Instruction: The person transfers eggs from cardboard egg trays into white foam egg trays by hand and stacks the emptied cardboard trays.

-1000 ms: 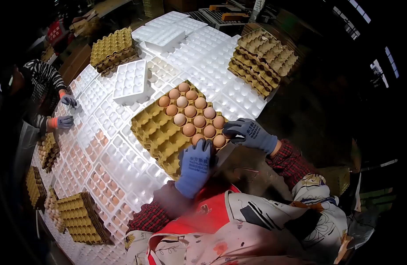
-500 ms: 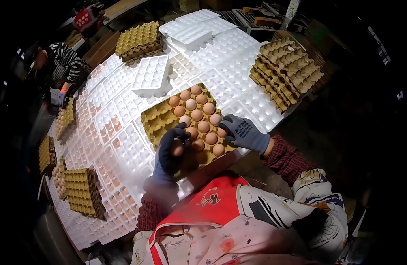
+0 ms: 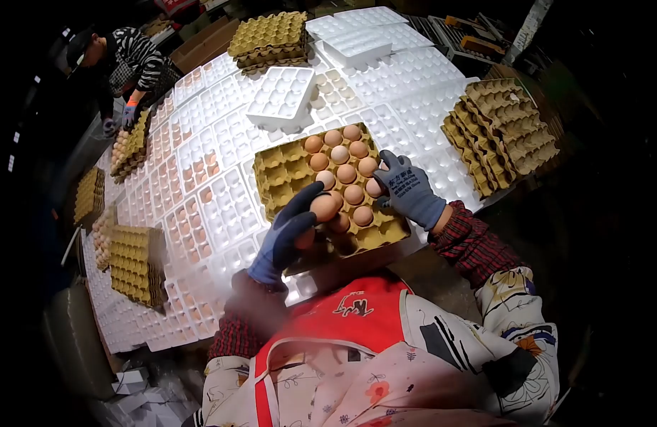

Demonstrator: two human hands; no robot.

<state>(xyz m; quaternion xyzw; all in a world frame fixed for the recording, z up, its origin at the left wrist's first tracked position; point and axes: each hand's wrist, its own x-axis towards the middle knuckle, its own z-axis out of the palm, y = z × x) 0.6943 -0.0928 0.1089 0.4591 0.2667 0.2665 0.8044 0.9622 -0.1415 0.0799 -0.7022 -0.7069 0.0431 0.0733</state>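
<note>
A moulded pulp egg tray [image 3: 271, 171] lies before me, its right part filled with several brown eggs [image 3: 346, 173] and its left cells bare. My left hand [image 3: 285, 231], in a blue-grey glove, curls over the tray's near left side. Its fingers hold one egg [image 3: 323, 208], and a second, partly hidden egg [image 3: 305, 238] rests against the palm. At the tray's right edge, my gloved right hand [image 3: 412, 192] is bent, thumb and fingers around an egg [image 3: 380, 164] that shows only in part. The front row of cells under the hands is bare.
White foam egg trays [image 3: 221, 196] cover the table, many on the left holding eggs. Pulp tray stacks stand at the back [image 3: 268, 39], right [image 3: 503, 135] and left [image 3: 136, 263]. An upturned white tray [image 3: 282, 96] lies behind. A co-worker [image 3: 132, 71] handles a tray at far left.
The view has shifted, so the table sits further right and higher. An egg now shows at my left fingertips, and the front egg of the tray is gone from its cell.
</note>
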